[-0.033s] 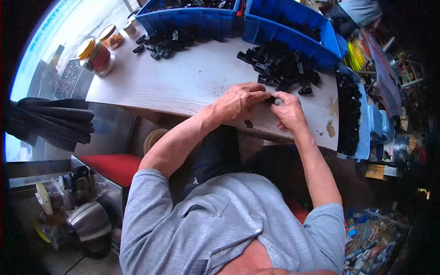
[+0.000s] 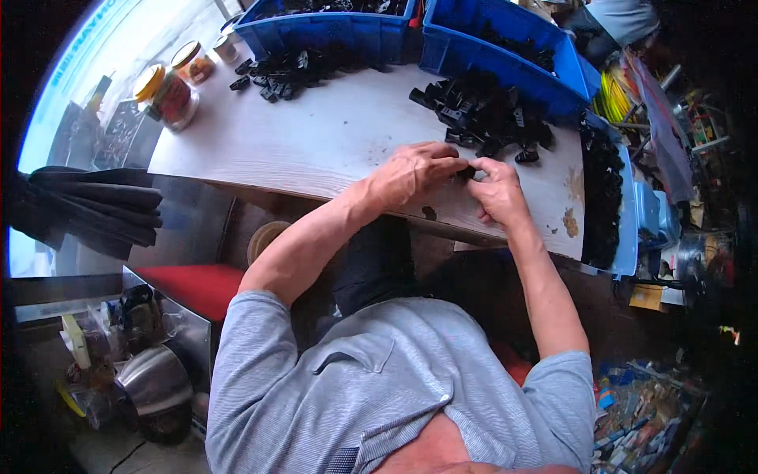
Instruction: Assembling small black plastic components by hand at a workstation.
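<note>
My left hand (image 2: 412,172) and my right hand (image 2: 499,193) meet above the near edge of the white table (image 2: 316,130). Pinched between their fingertips is a small black plastic part (image 2: 467,172), mostly covered by the fingers, so its exact shape is hidden. Just beyond my hands lies a heap of black plastic parts (image 2: 482,114), with one loose black piece (image 2: 526,156) at its near side. A second, smaller pile of black parts (image 2: 276,77) sits at the far left of the table.
Two blue crates (image 2: 332,39) with black parts stand along the far edge. A light blue bin (image 2: 626,205) full of black pieces adjoins the right edge. Lidded jars (image 2: 170,103) stand at the left corner. Another person (image 2: 620,22) is at the far right.
</note>
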The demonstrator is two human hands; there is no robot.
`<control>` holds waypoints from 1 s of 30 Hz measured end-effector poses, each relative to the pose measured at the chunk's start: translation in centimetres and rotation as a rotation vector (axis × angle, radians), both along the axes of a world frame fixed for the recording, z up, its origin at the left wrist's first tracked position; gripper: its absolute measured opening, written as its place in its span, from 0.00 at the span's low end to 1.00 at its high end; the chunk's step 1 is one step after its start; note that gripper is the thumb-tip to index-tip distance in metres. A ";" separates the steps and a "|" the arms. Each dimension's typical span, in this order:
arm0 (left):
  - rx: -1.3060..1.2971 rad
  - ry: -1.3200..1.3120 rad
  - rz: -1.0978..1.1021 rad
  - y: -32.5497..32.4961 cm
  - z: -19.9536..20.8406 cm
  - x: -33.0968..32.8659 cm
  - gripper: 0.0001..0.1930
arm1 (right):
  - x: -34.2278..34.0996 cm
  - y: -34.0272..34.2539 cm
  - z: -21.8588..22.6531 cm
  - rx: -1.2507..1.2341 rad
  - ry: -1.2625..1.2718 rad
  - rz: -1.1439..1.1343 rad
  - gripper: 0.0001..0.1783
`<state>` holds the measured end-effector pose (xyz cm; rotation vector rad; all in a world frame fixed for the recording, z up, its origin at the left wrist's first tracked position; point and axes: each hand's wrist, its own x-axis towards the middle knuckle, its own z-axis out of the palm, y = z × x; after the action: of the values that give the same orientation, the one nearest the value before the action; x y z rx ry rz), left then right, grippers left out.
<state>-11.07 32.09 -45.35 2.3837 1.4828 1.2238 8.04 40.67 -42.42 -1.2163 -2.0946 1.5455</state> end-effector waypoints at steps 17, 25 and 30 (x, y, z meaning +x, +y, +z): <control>-0.118 0.024 -0.006 -0.2 0.1 0.2 0.29 | 0.3 0.3 0.2 0.019 -0.011 -0.014 0.20; -0.119 0.038 -0.037 -0.5 1.4 0.3 0.27 | 0.5 0.2 0.4 0.029 0.064 0.001 0.17; -0.137 0.071 -0.021 -0.7 1.8 0.9 0.30 | 0.6 0.4 -0.2 -0.006 0.047 0.006 0.15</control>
<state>-10.19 31.39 -43.56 2.3697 1.5045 1.0082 8.59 41.05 -42.63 -1.1655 -2.0669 1.5688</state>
